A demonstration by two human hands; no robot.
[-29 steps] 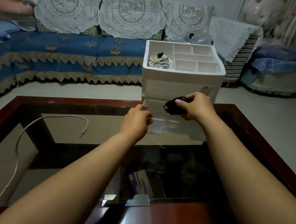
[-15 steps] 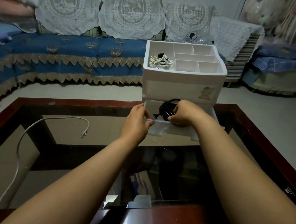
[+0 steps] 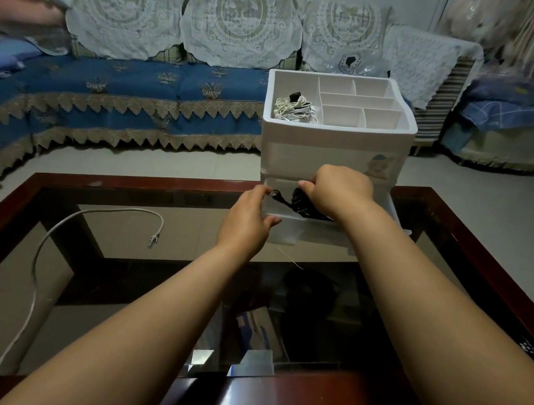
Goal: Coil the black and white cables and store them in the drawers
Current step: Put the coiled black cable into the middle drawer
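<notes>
A white drawer unit (image 3: pixel 331 156) stands at the far edge of the glass table, its lower drawer (image 3: pixel 289 231) pulled out toward me. My right hand (image 3: pixel 340 190) holds the coiled black cable (image 3: pixel 303 204) down inside that drawer. My left hand (image 3: pixel 249 217) pinches the black cable's loose plug end at the drawer's left side. A white cable (image 3: pixel 39 258) lies uncoiled across the left of the table, its plug near the middle. A coiled white bundle (image 3: pixel 293 107) sits in the unit's top tray.
The glass table has a dark red wooden frame (image 3: pixel 481 241). A blue sofa (image 3: pixel 136 92) with lace covers stands behind it. A cushioned stool (image 3: pixel 508 134) is at the back right. Boxes show under the glass.
My right hand has lowered the black coil from in front of the unit into the open lower drawer. My left hand has gone from the drawer front to pinching the cable's end.
</notes>
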